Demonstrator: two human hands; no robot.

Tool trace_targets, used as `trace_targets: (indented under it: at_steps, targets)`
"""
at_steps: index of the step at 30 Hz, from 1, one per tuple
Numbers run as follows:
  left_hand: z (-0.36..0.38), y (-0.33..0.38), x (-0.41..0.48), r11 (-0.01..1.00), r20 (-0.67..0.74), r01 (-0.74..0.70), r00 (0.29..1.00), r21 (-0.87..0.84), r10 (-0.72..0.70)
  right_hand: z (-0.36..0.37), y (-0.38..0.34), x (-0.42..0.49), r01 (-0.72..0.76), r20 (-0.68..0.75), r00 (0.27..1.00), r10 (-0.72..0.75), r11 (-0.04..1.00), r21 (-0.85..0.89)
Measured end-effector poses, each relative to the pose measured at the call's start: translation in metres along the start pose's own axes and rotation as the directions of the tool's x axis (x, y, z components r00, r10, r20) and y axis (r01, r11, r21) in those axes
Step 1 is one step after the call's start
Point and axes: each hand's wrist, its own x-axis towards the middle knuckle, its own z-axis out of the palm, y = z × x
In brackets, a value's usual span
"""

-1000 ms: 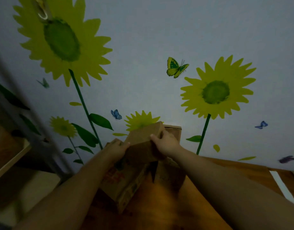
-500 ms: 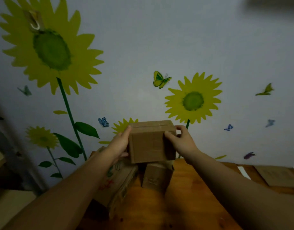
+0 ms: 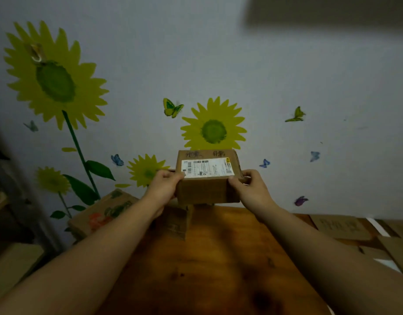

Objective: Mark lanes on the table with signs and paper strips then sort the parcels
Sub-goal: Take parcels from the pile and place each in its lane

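My left fingers [image 3: 172, 176] and right fingers [image 3: 235, 179] grip a box [image 3: 205, 189] over the tabletop [image 3: 218, 258]; its label [image 3: 207, 168] is too blurry.

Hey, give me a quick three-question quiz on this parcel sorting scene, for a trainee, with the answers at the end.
1. True or false: the white label on the lifted parcel faces upward.
2. How is the parcel held? A) by one hand B) by two hands C) by no hand
3. Fill in: the printed box lies lower and to the parcel's ___.

Key: 1 true. 2 B, the left hand and right hand grip its ends. 3 left.
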Motion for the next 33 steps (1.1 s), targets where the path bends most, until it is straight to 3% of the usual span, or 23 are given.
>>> trace_targets:
  at_steps: [5,11,18,21,28,33]
  targets:
    - [0.03,0.007,-0.049,0.997,0.013,-0.07,0.997,0.023,0.07,-0.046,0.008,-0.024,-0.029,0.034,0.999,0.027,0.998,0.063]
    - [0.035,0.025,-0.086,0.991,0.031,-0.132,0.991,-0.014,0.133,-0.064,0.0,-0.055,0.081,0.024,0.996,-0.086,0.985,0.151]
    - [0.021,0.008,-0.119,0.979,0.092,-0.144,0.983,-0.145,0.158,-0.077,-0.011,-0.103,0.117,-0.027,0.993,-0.116,0.991,0.064]
    - [0.028,-0.004,-0.133,0.983,0.179,-0.154,0.969,-0.099,0.17,-0.087,-0.004,-0.129,0.102,-0.065,0.993,-0.102,0.995,-0.011]
    - [0.108,-0.017,-0.181,0.99,0.361,-0.14,0.922,-0.028,0.141,-0.167,0.019,-0.193,-0.014,-0.216,0.976,0.007,0.999,-0.031]
    - [0.212,-0.003,-0.227,0.98,0.505,-0.2,0.844,-0.016,0.181,-0.268,0.029,-0.244,-0.04,-0.386,0.922,0.019,0.998,-0.047]
